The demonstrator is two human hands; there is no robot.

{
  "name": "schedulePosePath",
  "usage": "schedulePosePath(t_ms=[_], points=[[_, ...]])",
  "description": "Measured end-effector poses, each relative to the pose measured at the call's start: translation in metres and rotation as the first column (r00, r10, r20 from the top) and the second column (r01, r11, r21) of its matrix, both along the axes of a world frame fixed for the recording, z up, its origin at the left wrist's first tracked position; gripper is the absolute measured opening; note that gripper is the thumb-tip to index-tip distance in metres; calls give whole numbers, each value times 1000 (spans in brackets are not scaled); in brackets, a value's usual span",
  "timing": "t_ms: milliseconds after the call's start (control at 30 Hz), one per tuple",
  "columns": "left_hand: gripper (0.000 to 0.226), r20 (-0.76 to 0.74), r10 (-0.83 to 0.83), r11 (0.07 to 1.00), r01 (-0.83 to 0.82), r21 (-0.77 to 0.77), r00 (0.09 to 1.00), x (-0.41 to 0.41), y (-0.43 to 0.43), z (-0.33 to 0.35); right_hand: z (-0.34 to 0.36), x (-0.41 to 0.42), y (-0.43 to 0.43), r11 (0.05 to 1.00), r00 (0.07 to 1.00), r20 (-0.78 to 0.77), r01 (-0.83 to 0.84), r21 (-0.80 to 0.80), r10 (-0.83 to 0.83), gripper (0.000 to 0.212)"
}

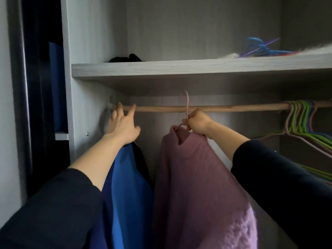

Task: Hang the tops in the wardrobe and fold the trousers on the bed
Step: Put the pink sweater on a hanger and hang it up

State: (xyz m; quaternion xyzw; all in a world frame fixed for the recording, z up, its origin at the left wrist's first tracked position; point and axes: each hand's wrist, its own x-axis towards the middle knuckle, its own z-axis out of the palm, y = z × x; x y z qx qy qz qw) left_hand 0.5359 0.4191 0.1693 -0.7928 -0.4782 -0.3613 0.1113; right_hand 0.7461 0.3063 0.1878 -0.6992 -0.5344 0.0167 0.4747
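1. My right hand (pixel 197 123) is gripping the neck of the pink hanger (pixel 187 103), fingers curled tight just under the hook. I judge that this is giving me the best control over which way the hook is facing.
2. The pink sweater (pixel 197 186) is hanging from that hanger, near the middle of the wardrobe, its collar bunching against my knuckles.
3. The hook is crossing the wooden rod (pixel 233 107) and rising above it. I cannot tell whether it is seated on the rod or only passing in front of it.
4. My left hand (pixel 122 124) is reaching to the far left end of the rod with its fingers spread wide, the tips touching the wood and holding nothing. It is probably steadying the rod or keeping a gap free.
5. The blue top (pixel 129 177) is hanging just below that wrist, beside the sweater, with its hanger hidden behind my hand.
6. A bunch of empty hangers (pixel 301 119) is sitting at the right end of the rod, well apart from the sweater.
7. The shelf (pixel 179 69) above is holding a dark item (pixel 129 58) on the left and a pile of loose blue and purple hangers (pixel 260 48) on the right.
8. The trousers and the bed are not showing here.
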Motion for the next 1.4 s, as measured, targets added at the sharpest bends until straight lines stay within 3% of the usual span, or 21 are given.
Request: schedulePosePath(t_ms=[233,433,733,967,1067,1233,1400], points=[[92,-78,-6,999,3,-42,997,-15,45,0,-3,-36,75,999,999,24,40,-17,-40,17],[84,25,-43,999,43,19,999,-12,50,-7,-33,-55,115,999,1000,22,15,-29,-15,29],[71,44,-49,995,44,95,998,-14,60,-1,-31,-84,152,990,989,13,-144,-4,144,25],[73,36,-74,996,72,60,997,-16,63,2,-39,-101,156,953,953,-32,-302,21,303,34],[73,62,-56,998,55,29,996,-9,52,6,-46,-86,142,939,939,17,-344,27,343,34],[69,79,-97,972,77,222,992,31,19,12,-49,-20,100,983,983,126,-148,113,134,36],[63,-33,-253,948,254,191,967,107,-17,18,-56,53,42,992,924,370,56,114,-94,31]])
